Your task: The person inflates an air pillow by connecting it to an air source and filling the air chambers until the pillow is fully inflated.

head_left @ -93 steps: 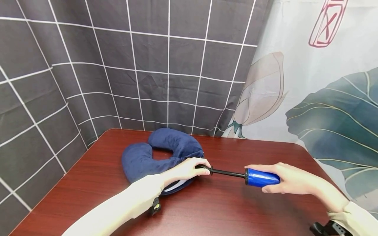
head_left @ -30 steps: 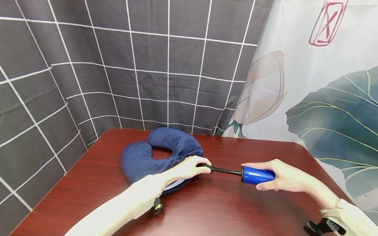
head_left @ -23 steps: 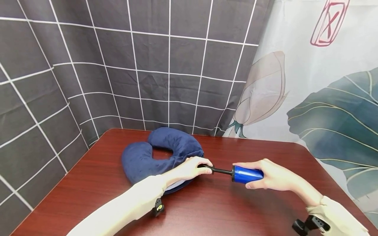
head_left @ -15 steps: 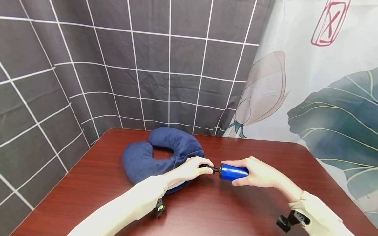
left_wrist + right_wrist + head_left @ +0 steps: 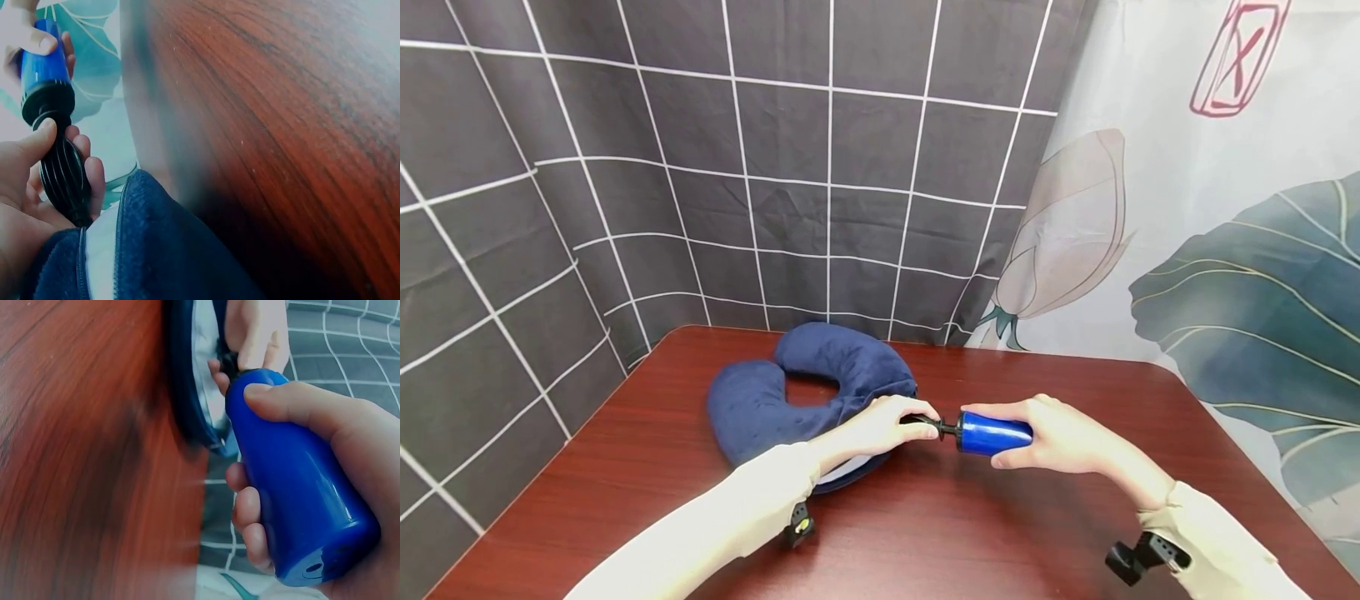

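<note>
A blue hand air pump (image 5: 995,433) is held between my two hands above the table. My left hand (image 5: 880,427) grips its ribbed black handle (image 5: 64,178), thumb on one side and fingers on the other. My right hand (image 5: 1060,435) wraps round the blue barrel (image 5: 294,481), whose end face with a small hole shows in the right wrist view. Only a short bit of black rod shows between handle and barrel. Behind and under my left hand lies a navy U-shaped neck pillow (image 5: 760,410); its zip is open along one edge, showing a white inside (image 5: 102,253).
The reddish-brown wooden table (image 5: 962,533) carries the pillow on its left half. Behind it hangs a dark grey gridded curtain (image 5: 790,208), with a white curtain (image 5: 1157,183) printed with flowers and leaves at the right.
My right hand has moved left with the barrel, so the long exposed rod has slid almost wholly into it. My left hand and the pillow have stayed nearly in place.
</note>
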Demonstrator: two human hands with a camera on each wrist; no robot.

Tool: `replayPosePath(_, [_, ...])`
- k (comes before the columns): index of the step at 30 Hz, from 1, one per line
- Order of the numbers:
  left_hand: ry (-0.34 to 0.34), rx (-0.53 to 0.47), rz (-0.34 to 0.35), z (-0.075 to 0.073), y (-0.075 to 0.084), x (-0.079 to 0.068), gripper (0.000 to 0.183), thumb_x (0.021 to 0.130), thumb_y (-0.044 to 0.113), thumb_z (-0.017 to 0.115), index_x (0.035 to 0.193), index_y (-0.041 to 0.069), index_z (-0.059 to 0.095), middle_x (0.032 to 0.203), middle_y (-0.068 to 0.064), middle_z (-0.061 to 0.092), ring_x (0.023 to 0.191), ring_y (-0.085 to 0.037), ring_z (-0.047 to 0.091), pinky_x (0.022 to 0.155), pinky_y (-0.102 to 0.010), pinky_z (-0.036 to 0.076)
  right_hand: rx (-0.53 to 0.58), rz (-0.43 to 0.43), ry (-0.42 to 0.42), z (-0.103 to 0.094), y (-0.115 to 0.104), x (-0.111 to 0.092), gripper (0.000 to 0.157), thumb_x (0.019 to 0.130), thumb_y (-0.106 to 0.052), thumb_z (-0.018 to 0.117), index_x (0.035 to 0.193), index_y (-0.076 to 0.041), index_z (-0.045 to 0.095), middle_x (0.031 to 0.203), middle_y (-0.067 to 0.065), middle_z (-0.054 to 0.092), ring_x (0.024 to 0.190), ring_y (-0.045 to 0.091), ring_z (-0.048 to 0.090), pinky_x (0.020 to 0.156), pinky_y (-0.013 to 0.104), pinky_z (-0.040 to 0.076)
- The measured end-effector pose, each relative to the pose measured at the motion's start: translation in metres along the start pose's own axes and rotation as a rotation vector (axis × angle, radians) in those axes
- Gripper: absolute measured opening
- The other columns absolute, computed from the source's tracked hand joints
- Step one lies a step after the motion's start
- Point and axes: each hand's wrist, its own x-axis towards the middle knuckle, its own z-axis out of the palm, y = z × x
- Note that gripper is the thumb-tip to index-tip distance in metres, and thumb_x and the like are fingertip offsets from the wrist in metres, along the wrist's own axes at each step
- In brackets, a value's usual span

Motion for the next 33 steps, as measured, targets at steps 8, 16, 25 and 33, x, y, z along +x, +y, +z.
replayPosePath(8, [-0.002, -0.013, 0.025, -0.004, -0.002, -0.001, 0.022, 0.096, 0.029, 0.062, 0.110, 0.015, 0.071, 0.095, 0.001, 0.072, 0.084, -0.006, 0.055, 0.077, -0.018, 0.042, 0.025, -0.029, 0.002, -0.014, 0.016, -0.028, 0.066, 0.083, -0.055, 0.072, 0.142, -0.033, 0.053, 0.110, -0.001, 0.071, 0.090, 0.007, 0.065, 0.068, 0.022, 0.052])
replayPosePath(16, [-0.016, -0.024, 0.028, -0.004, -0.004, -0.002, 0.022, 0.096, 0.028, 0.062, 0.112, 0.015, 0.071, 0.092, 0.000, 0.070, 0.078, -0.005, 0.053, 0.074, -0.018, 0.043, 0.058, -0.041, 0.027, -0.026, 0.029, -0.059, 0.064, 0.084, -0.052, 0.073, 0.142, -0.033, 0.052, 0.109, -0.007, 0.070, 0.087, -0.003, 0.060, 0.067, 0.021, 0.051])
replayPosePath(25, [0.003, -0.004, 0.014, 0.000, 0.003, -0.002, 0.023, 0.095, 0.031, 0.062, 0.110, 0.017, 0.072, 0.101, 0.003, 0.074, 0.093, -0.009, 0.061, 0.086, -0.024, 0.043, 0.160, -0.023, 0.013, -0.020, 0.025, -0.061, 0.063, 0.085, -0.045, 0.075, 0.142, -0.028, 0.053, 0.110, -0.001, 0.069, 0.086, 0.000, 0.060, 0.063, 0.022, 0.051])
replayPosePath(33, [0.011, 0.039, -0.004, 0.002, 0.008, -0.002, 0.023, 0.095, 0.031, 0.061, 0.111, 0.017, 0.072, 0.105, 0.003, 0.074, 0.098, -0.012, 0.063, 0.093, -0.034, 0.040, 0.206, -0.014, 0.000, -0.007, 0.012, -0.036, 0.062, 0.084, -0.043, 0.076, 0.140, -0.023, 0.056, 0.111, 0.005, 0.070, 0.087, 0.008, 0.062, 0.060, 0.023, 0.053])
